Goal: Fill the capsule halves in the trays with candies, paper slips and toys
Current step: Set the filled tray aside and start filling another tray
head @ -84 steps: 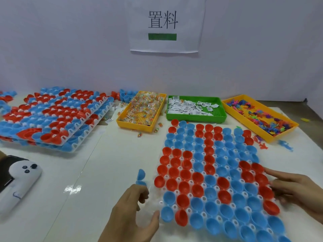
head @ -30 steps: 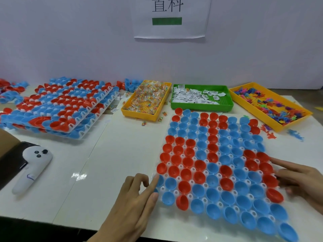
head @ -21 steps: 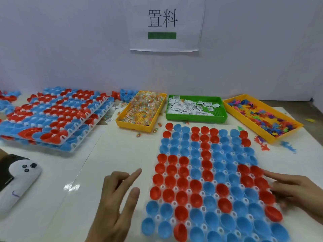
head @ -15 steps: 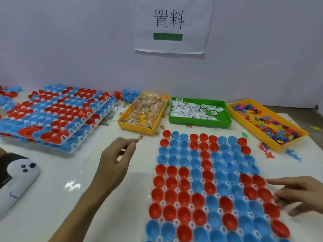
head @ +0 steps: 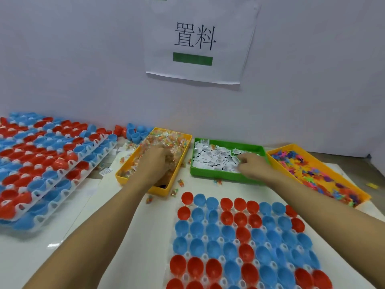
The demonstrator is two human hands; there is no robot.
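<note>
A white tray (head: 205, 239) of empty red and blue capsule halves (head: 212, 228) lies on the table in front of me. Beyond it stand three bins. My left hand (head: 157, 161) is in the yellow candy bin (head: 164, 192), its fingers curled down into the wrapped candies (head: 166, 140). My right hand (head: 252, 166) is in the green bin (head: 208, 176), where its fingers curl over the white paper slips (head: 210, 158). The yellow toy bin (head: 363, 197) of small coloured toys (head: 312, 172) stands to the right, with neither hand touching it.
Stacked trays of red and blue capsule halves (head: 52, 163) fill the left side of the table. Loose capsule halves (head: 135, 132) lie by the wall behind the candy bin. A few stray candies (head: 175, 191) lie between the bins and the front tray. A paper sign (head: 198, 42) hangs on the wall.
Both hands have left the front tray and reached forward: the left into the candy bin, the right into the paper slip bin. The view has tilted up.
</note>
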